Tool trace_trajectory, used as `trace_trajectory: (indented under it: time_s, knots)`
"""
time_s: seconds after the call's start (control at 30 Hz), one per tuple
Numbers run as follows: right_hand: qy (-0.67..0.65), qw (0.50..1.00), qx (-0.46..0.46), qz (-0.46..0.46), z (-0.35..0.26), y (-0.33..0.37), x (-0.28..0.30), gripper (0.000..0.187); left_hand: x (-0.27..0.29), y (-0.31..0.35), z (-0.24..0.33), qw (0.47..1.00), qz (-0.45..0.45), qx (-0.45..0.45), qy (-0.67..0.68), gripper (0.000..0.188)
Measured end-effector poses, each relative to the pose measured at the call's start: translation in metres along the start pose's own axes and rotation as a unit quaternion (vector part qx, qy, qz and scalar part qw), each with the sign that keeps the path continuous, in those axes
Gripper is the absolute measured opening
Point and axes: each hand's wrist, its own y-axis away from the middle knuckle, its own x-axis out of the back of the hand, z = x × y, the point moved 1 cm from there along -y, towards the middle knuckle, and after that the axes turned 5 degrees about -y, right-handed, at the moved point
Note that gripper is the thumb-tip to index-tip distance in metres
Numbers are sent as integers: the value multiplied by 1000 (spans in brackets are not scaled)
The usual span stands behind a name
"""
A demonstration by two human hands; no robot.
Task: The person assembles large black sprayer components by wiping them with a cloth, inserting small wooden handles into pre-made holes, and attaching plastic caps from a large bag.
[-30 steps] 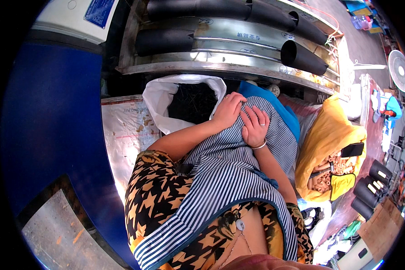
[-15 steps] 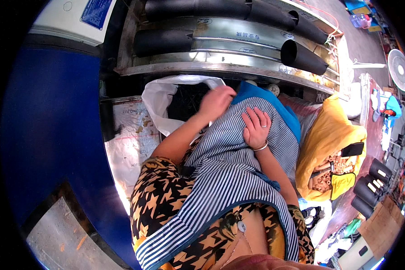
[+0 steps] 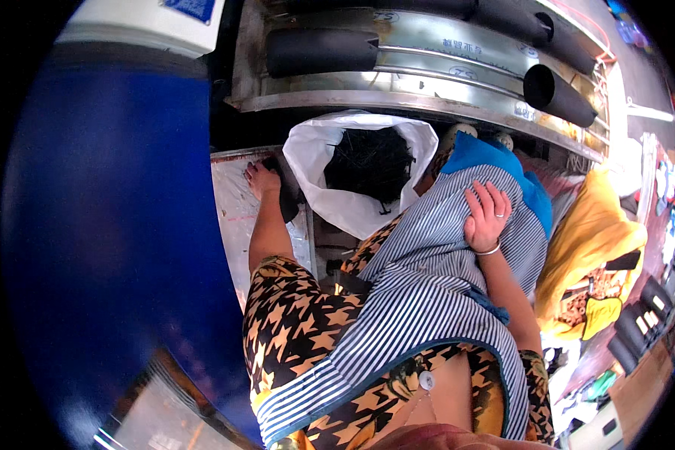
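Left hand near counter's far edge, between blue panel and white sack, grip unclear; right hand loose on apron. Sack holds black pieces.

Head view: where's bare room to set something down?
Pale surface: narrow strip between blue panel and left forearm. Metal rack: between front black tubes, though rods cross it. Crowded: left hand beside dark item; white sack with black pieces; yellow bag with tan tubes.
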Motion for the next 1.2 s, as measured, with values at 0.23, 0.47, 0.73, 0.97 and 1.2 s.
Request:
trace_trajectory:
  time_s: [0.23, 0.47, 0.73, 0.97, 1.2]
  knots:
    - [6, 999, -43, 14, -6, 6, 8, 39, 3, -48, 28, 934, -250, -235, -105, 76]
    - [-4, 999, -35, 11, -5, 5, 10, 39, -18, 31, 19, 915, -247, -231, -220, 73]
    - [12, 999, -38, 19, 3, 21, 22, 40, -30, -40, 19, 905, -180, -321, -213, 70]
    - [11, 997, -78, 6, -4, 26, 24, 40, -47, 17, 34, 904, 23, -423, -55, 69]
    - [18, 998, -52, 12, 2, 26, 23, 38, -31, -32, 54, 899, -66, -419, -107, 64]
